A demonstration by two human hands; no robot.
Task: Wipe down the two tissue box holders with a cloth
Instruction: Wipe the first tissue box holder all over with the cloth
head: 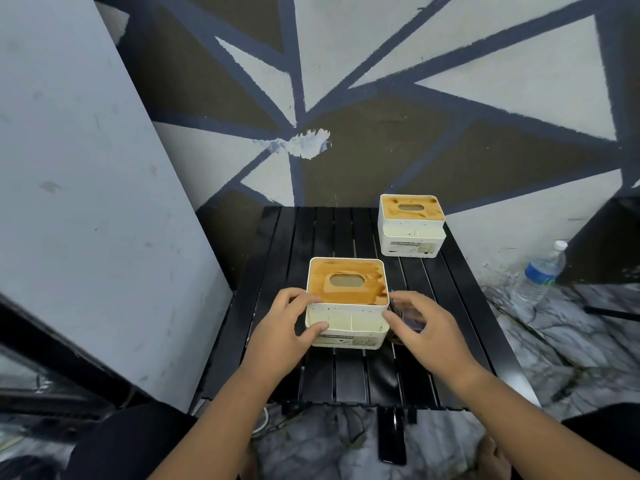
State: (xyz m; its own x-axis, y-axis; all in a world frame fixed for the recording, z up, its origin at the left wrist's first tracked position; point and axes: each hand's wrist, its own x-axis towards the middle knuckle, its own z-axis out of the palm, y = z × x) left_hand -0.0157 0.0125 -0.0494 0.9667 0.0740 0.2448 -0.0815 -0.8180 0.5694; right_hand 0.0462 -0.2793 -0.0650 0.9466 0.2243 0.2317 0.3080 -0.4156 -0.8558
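Two white tissue box holders with orange-brown wooden lids stand on a black slatted table [332, 230]. The near holder [346, 282] is at the table's middle, the far holder [410, 211] at the back right corner. My left hand [280, 320] grips the near holder's left front corner, thumb on its front tray edge. My right hand [427, 327] is at the holder's right side, thumb by the front corner, fingers spread and blurred. Under those fingers lies a dark crumpled thing [408, 317], possibly the cloth; I cannot tell for sure.
A tall grey panel [86, 202] leans on the left beside the table. A painted wall stands behind. On the marble floor to the right is a plastic water bottle [543, 268]. A dark phone [391, 439] lies on the floor below the table's front edge.
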